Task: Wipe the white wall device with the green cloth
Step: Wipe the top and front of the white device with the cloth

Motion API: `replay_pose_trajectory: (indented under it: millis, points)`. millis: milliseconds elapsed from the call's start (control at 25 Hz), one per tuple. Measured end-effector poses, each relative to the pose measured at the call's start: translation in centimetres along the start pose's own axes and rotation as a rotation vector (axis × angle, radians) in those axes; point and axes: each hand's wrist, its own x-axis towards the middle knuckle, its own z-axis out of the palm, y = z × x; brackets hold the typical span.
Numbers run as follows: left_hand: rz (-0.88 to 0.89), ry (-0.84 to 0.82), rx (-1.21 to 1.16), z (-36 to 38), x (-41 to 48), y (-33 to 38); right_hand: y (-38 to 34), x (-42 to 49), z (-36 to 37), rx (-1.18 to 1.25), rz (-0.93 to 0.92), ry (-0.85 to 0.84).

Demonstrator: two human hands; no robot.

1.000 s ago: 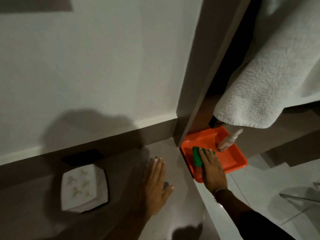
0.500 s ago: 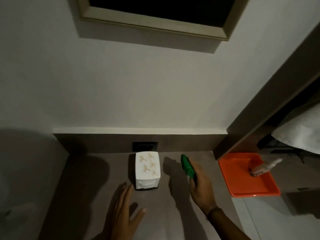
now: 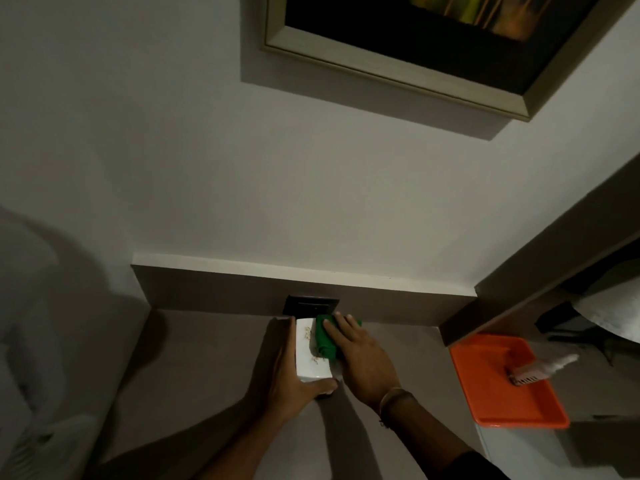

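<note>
A white box-shaped device (image 3: 306,355) with a pale floral pattern sits on the brown counter near the back wall. My left hand (image 3: 289,379) grips its left side and front corner. My right hand (image 3: 360,358) presses a folded green cloth (image 3: 325,341) flat on the device's top. The cloth and my right hand hide most of the top and the right side of the device.
A dark wall socket (image 3: 310,304) sits just behind the device. An orange tray (image 3: 485,386) holding a spray bottle (image 3: 540,368) lies to the right. A framed picture (image 3: 433,43) hangs above, and a white towel (image 3: 616,313) hangs at far right.
My right hand took the green cloth out of the orange tray and carried it left onto the device. My left hand closed on the device's side. The view swung left.
</note>
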Motion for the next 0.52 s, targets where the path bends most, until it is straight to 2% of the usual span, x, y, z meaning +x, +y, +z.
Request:
replay_pose_trajectory:
  millis: [80, 200, 320, 400, 520]
  points:
    - [-0.047, -0.063, -0.039, -0.1, 0.0, 0.5, -0.1, 0.5, -0.2, -0.039, 0.0, -0.017]
    - [0.02, 0.016, -0.103, 0.1, 0.4, 0.0, -0.1, 2.0, -0.3, -0.069, -0.004, -0.07]
    - [-0.033, 0.009, -0.174, 1.4, 2.3, -4.8, -0.2, 2.4, -0.2, -0.045, -0.001, -0.088]
    - [-0.013, -0.011, -0.157, 0.4, 1.2, -3.4, -0.2, 2.1, -0.2, -0.032, 0.009, -0.088]
    - [0.066, 0.066, -0.2, -0.2, 0.5, -2.4, -0.7, 1.9, -0.1, -0.007, 0.032, -0.068]
